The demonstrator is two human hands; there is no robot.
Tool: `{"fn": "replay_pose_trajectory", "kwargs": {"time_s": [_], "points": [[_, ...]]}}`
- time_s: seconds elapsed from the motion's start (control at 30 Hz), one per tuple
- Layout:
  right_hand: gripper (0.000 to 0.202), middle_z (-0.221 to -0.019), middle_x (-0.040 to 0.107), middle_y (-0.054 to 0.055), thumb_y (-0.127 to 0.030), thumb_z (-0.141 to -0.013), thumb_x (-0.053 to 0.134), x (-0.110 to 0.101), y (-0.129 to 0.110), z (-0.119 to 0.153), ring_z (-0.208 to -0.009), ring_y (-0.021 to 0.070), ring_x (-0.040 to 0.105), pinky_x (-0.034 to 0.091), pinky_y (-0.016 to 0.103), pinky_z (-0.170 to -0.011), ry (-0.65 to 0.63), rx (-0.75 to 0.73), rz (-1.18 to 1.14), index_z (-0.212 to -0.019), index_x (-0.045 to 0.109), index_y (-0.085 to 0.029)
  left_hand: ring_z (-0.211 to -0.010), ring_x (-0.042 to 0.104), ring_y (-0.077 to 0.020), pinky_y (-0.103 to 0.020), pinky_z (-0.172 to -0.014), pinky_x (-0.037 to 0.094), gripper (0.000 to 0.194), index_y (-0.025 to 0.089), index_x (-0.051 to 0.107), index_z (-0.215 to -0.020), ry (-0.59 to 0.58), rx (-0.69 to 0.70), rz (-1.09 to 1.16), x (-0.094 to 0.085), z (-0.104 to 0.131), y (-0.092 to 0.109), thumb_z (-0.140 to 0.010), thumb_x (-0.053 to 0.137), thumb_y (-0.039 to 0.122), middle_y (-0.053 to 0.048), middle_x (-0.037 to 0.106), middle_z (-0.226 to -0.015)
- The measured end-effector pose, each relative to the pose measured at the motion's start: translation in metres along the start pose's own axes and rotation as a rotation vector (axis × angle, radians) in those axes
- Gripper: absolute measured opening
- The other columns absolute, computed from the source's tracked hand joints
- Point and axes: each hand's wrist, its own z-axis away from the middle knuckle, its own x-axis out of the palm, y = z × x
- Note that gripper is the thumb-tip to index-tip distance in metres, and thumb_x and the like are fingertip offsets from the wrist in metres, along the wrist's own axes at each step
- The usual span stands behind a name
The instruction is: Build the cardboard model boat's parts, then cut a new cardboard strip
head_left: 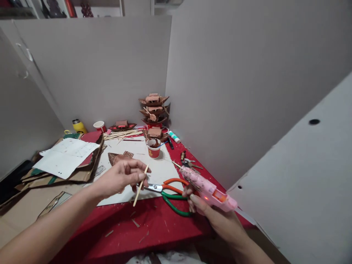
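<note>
Wooden stick (pixel 139 190) up front, and it is pinched between the thumb and fingers of the left hand (pixel 128 176), held aslant above the near edge of the white board (pixel 164 168), its lower end hanging free over the red cloth (pixel 154 234). Across from it, the pink glue gun (pixel 200 182) is gripped in the right hand (pixel 211 211), its nozzle (pixel 176 164) pointed forward and to the left. Between the 2 hands, scissors (pixel 155 187) with orange and green handles are seen; whether they are held too, or merely lie there, cannot be told. Beyond the left hand a brown boat hull (pixel 113 158) is partly hidden, and farther back a paper cup (pixel 153 152) is set in front of stacked model boats (pixel 153 99).

And the handling? The stick is judged very light, fairly stiff but easily snapped, dry rather than slippery. It is best taken near its middle, in a light fingertip pinch, with both ends left clear; hard bending is best avoided.
</note>
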Motion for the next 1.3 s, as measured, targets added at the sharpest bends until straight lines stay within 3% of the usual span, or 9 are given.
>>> {"fn": "replay_pose_trajectory", "kwargs": {"time_s": [0.13, 0.27, 0.33, 0.43, 0.57, 0.8, 1.0, 1.13, 1.3], "points": [[0.045, -0.092, 0.068, 0.006, -0.052, -0.085, 0.059, 0.016, -0.015, -0.010, -0.070, 0.0170, 0.061, 0.053, 0.028, -0.063, -0.088, 0.018, -0.021, -0.119, 0.064, -0.022, -0.053, 0.053, -0.0100, -0.023, -0.053, 0.041, 0.031, 0.019, 0.047, -0.090, 0.150, -0.041, 0.001, -0.015, 0.033, -0.032, -0.083, 0.060, 0.046, 0.002, 0.059, -0.067], [0.055, -0.113, 0.068, 0.011, -0.049, -0.086, 0.059, 0.030, -0.024, -0.017, -0.081, 0.0223, 0.065, 0.058, 0.032, -0.066, -0.126, -0.033, 0.033, -0.135, 0.054, -0.025, -0.057, 0.044, -0.0095, -0.023, -0.055, 0.036, 0.027, 0.019, 0.046, -0.080, 0.462, -0.003, -0.351, -0.044, 0.049, -0.062, -0.088, 0.047, 0.045, 0.004, 0.051, -0.069], [0.051, -0.134, 0.058, 0.009, -0.047, -0.088, 0.058, 0.036, -0.025, -0.019, -0.100, 0.0272, 0.064, 0.058, 0.038, -0.078, -0.154, -0.092, 0.076, -0.136, 0.053, -0.031, -0.063, 0.045, -0.0124, -0.025, -0.059, 0.035, 0.027, 0.018, 0.048, -0.073, 0.519, -0.015, -0.553, -0.057, 0.050, -0.076, -0.087, 0.046, 0.041, 0.003, 0.048, -0.066], [0.048, -0.143, 0.051, 0.005, -0.043, -0.090, 0.056, 0.042, -0.023, -0.022, -0.124, 0.0307, 0.052, 0.049, 0.045, -0.099, -0.198, -0.108, 0.143, -0.136, 0.053, -0.032, -0.063, 0.046, -0.0149, -0.027, -0.059, 0.034, 0.023, 0.017, 0.056, -0.075, 0.509, -0.103, -0.693, -0.067, 0.046, -0.090, -0.083, 0.048, 0.037, 0.002, 0.050, -0.063], [0.050, -0.146, 0.047, 0.007, -0.042, -0.090, 0.056, 0.047, -0.022, -0.025, -0.132, 0.0317, 0.045, 0.038, 0.050, -0.109, -0.252, -0.141, 0.179, -0.137, 0.053, -0.027, -0.065, 0.050, -0.0161, -0.028, -0.061, 0.037, 0.026, 0.015, 0.061, -0.081, 0.509, -0.105, -0.637, -0.068, 0.042, -0.095, -0.083, 0.047, 0.037, 0.000, 0.057, -0.068], [0.048, -0.116, 0.069, 0.009, -0.042, -0.086, 0.060, 0.054, -0.016, -0.031, -0.093, 0.0266, 0.068, 0.058, 0.037, -0.081, -0.277, -0.106, 0.207, -0.130, 0.060, -0.023, -0.075, 0.057, -0.0178, -0.026, -0.067, 0.042, 0.038, 0.015, 0.063, -0.103, 0.304, -0.151, -0.619, -0.064, 0.044, -0.095, -0.070, 0.062, 0.033, -0.002, 0.065, -0.084], [0.035, -0.105, 0.072, 0.006, -0.040, -0.084, 0.062, 0.055, -0.008, -0.032, -0.101, 0.0291, 0.065, 0.055, 0.039, -0.087, -0.346, -0.162, 0.259, -0.117, 0.067, -0.028, -0.088, 0.060, -0.0219, -0.027, -0.075, 0.043, 0.043, 0.019, 0.063, -0.107, 0.217, -0.116, -0.755, -0.066, 0.037, -0.086, -0.064, 0.058, 0.023, -0.006, 0.068, -0.100], [0.028, -0.092, 0.073, 0.005, -0.040, -0.084, 0.062, 0.054, -0.007, -0.031, -0.097, 0.0292, 0.066, 0.056, 0.038, -0.084, -0.356, -0.157, 0.274, -0.108, 0.071, -0.028, -0.079, 0.059, -0.0193, -0.025, -0.067, 0.040, 0.032, 0.018, 0.063, -0.096, 0.097, -0.136, -0.791, -0.074, 0.026, -0.080, -0.065, 0.057, 0.024, -0.004, 0.067, -0.089], [0.032, -0.099, 0.073, 0.006, -0.039, -0.085, 0.060, 0.054, -0.011, -0.031, -0.100, 0.0285, 0.065, 0.054, 0.038, -0.088, -0.371, -0.193, 0.279, -0.114, 0.068, -0.027, -0.064, 0.048, -0.0141, -0.024, -0.057, 0.033, 0.018, 0.018, 0.057, -0.081, 0.050, -0.133, -0.886, -0.081, 0.019, -0.079, -0.065, 0.057, 0.026, 0.001, 0.056, -0.072]]}}
